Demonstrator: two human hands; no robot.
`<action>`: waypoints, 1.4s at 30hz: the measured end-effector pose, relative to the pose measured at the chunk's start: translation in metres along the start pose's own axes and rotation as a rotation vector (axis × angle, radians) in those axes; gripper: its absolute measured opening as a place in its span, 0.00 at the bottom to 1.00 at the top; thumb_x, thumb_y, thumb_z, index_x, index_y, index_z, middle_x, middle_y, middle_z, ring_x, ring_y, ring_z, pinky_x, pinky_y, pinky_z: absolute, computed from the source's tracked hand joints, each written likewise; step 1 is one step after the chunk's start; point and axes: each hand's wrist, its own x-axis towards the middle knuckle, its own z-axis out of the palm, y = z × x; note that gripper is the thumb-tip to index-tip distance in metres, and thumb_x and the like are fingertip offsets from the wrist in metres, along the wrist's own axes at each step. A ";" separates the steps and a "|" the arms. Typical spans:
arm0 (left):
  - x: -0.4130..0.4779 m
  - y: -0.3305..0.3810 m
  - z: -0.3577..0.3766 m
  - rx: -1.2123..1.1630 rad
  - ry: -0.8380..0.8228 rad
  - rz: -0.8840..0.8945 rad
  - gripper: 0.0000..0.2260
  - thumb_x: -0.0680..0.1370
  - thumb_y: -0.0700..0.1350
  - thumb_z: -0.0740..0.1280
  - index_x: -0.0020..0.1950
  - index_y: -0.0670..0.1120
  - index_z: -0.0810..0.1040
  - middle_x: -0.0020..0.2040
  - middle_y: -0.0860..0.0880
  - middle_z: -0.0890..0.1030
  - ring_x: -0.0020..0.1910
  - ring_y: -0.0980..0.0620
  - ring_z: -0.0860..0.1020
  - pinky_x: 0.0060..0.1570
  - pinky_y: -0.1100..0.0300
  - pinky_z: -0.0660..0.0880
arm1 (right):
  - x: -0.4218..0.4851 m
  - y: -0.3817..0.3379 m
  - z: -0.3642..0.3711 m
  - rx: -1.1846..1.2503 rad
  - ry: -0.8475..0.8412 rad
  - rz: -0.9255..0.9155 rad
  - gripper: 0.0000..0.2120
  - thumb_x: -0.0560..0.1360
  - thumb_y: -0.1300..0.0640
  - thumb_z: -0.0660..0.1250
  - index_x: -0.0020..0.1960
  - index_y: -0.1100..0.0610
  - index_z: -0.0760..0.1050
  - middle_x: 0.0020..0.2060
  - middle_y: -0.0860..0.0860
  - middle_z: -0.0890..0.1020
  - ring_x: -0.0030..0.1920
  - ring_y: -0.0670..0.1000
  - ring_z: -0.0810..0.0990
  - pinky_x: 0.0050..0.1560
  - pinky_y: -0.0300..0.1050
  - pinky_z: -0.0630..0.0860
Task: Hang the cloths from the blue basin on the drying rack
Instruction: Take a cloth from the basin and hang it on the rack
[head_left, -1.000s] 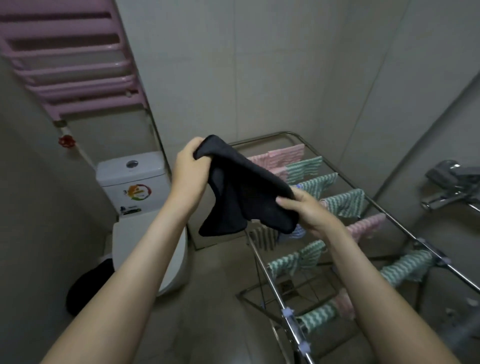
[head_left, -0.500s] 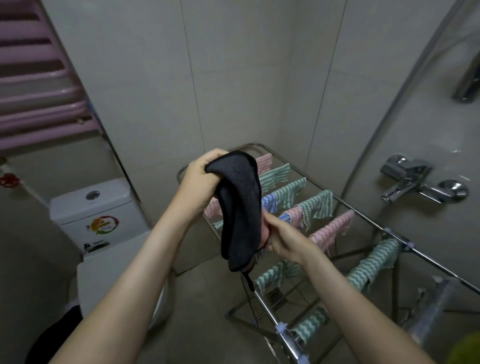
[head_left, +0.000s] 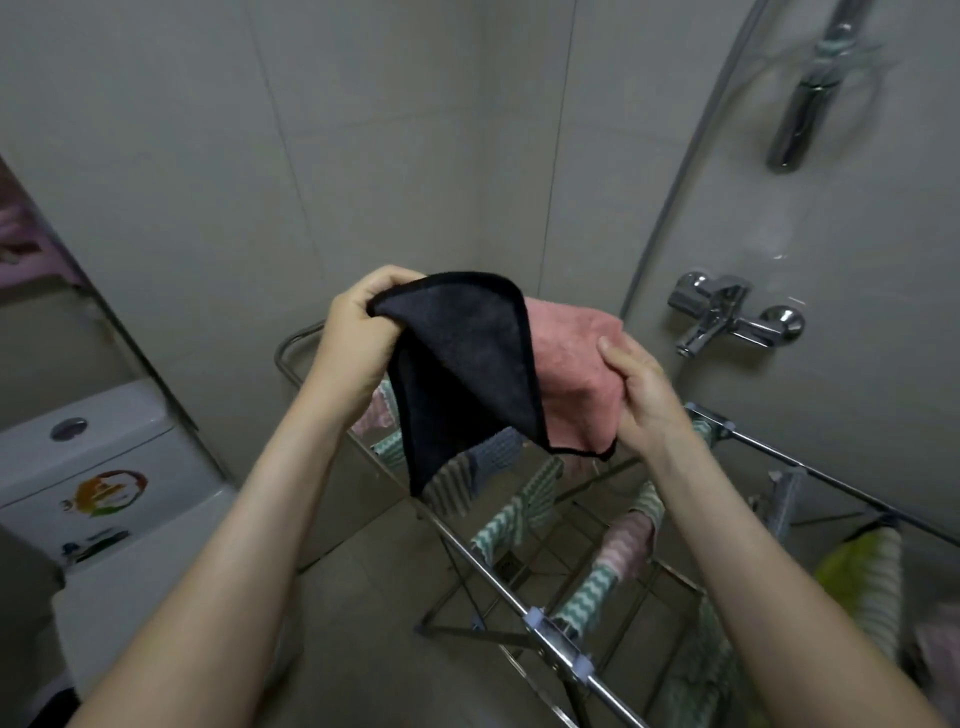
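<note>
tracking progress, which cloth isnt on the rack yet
The black cloth with a pink reverse, gripped by the left hand and right hand; the striped cloths hang on the metal drying rack.

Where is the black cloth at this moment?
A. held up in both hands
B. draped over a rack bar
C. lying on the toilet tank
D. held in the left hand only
A: the left hand grips the cloth at its top corner and the right hand holds its pink side, above the drying rack.
</note>
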 end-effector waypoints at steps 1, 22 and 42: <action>0.001 -0.002 0.004 0.026 0.010 0.005 0.20 0.66 0.24 0.55 0.41 0.45 0.78 0.31 0.61 0.80 0.34 0.67 0.75 0.39 0.72 0.72 | -0.002 -0.011 -0.005 -0.026 0.032 -0.045 0.09 0.77 0.68 0.58 0.52 0.61 0.74 0.39 0.51 0.84 0.40 0.47 0.82 0.46 0.41 0.79; -0.023 -0.058 0.052 -0.290 -0.608 -0.393 0.21 0.63 0.23 0.57 0.26 0.47 0.78 0.44 0.51 0.81 0.44 0.55 0.79 0.43 0.66 0.76 | -0.008 -0.080 -0.033 0.072 0.006 -0.164 0.12 0.81 0.62 0.55 0.61 0.55 0.70 0.45 0.52 0.83 0.44 0.48 0.83 0.48 0.45 0.81; -0.025 -0.100 0.116 -0.654 -0.286 -1.351 0.21 0.79 0.57 0.60 0.44 0.40 0.79 0.37 0.42 0.83 0.33 0.47 0.83 0.30 0.57 0.80 | 0.038 -0.063 -0.035 0.257 -0.172 0.018 0.08 0.70 0.62 0.67 0.46 0.55 0.83 0.45 0.54 0.84 0.46 0.52 0.84 0.58 0.54 0.76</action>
